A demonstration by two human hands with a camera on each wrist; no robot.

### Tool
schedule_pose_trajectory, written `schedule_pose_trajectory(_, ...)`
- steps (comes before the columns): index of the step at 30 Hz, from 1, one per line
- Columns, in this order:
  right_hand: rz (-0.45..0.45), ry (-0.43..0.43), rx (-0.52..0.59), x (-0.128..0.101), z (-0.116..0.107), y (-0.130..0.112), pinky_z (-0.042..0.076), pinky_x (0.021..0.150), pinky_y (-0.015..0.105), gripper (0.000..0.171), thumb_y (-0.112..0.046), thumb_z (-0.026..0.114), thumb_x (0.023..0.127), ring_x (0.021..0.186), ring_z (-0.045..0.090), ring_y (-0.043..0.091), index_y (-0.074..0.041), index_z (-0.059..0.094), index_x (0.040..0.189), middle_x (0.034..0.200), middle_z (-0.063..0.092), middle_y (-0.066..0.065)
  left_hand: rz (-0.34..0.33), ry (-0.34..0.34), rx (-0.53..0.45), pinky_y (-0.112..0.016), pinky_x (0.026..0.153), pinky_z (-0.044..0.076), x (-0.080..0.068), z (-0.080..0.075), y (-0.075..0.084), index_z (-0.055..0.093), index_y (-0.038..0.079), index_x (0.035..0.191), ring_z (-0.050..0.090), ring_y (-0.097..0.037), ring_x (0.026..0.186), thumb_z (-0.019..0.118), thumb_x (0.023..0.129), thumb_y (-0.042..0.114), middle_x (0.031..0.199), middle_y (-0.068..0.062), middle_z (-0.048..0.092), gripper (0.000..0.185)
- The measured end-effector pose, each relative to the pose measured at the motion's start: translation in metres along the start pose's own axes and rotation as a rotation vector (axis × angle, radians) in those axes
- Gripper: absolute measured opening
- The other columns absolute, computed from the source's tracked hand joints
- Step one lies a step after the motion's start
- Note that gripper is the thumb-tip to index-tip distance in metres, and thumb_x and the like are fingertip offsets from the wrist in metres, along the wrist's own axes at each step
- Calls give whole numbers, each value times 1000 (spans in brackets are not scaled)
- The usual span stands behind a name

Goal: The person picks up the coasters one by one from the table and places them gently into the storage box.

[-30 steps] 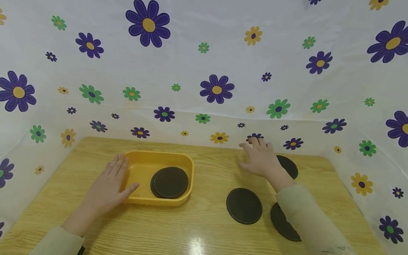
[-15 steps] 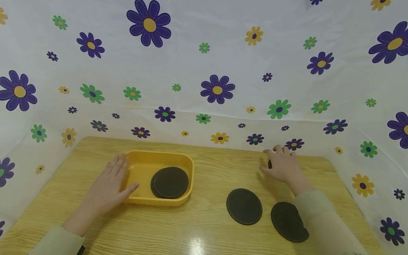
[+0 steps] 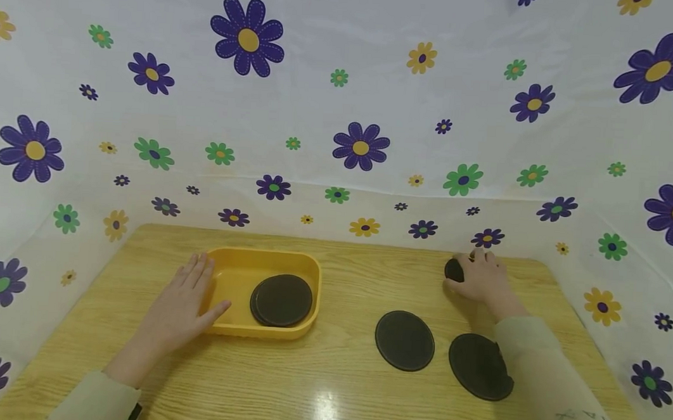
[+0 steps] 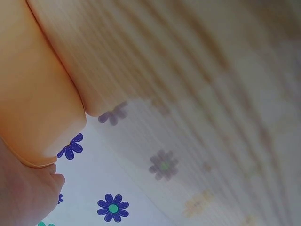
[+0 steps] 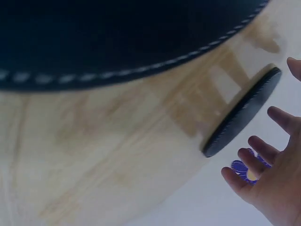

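Coaster (image 3: 454, 270) apparently tilted up under right hand (image 3: 486, 280) fingertips.

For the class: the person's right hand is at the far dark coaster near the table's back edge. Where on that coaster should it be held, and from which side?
Best by its rim. The far coaster is a thin flat disc lying on the wooden table, so there is no body to wrap. The right hand sits over it from above; probably hook the fingers on the far edge, thumb opposite, tip it up and pinch.
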State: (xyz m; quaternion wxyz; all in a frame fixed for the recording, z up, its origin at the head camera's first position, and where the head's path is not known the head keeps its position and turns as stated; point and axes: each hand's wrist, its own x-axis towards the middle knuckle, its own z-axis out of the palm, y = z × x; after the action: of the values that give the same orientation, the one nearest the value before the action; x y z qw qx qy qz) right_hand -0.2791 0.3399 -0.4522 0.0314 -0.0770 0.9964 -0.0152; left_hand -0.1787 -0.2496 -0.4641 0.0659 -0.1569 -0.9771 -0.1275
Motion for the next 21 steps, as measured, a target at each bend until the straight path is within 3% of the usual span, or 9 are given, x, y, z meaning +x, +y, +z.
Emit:
schedule_pose_trajectory(13, 58, -67, 122, -3, 5, 11, 39, 106, 84, 78, -50, 61, 100, 136, 35, 72, -2, 39, 158, 151, 32, 49, 6, 4, 15, -61, 134, 20, 2, 1, -2, 25, -11, 164, 19, -51, 162, 55, 105, 56, 173, -31, 18, 94)
schedule_pose_trajectory(21, 72, -81, 111, 1, 8, 14, 43, 103, 81, 85, -52, 62, 96, 133, 37, 71, 1, 37, 158, 146, 36, 51, 2, 0, 12, -61, 133, 21, 1, 2, -1, 25, -10, 164, 18, -51, 162, 55, 105, 56, 174, -31, 18, 94)
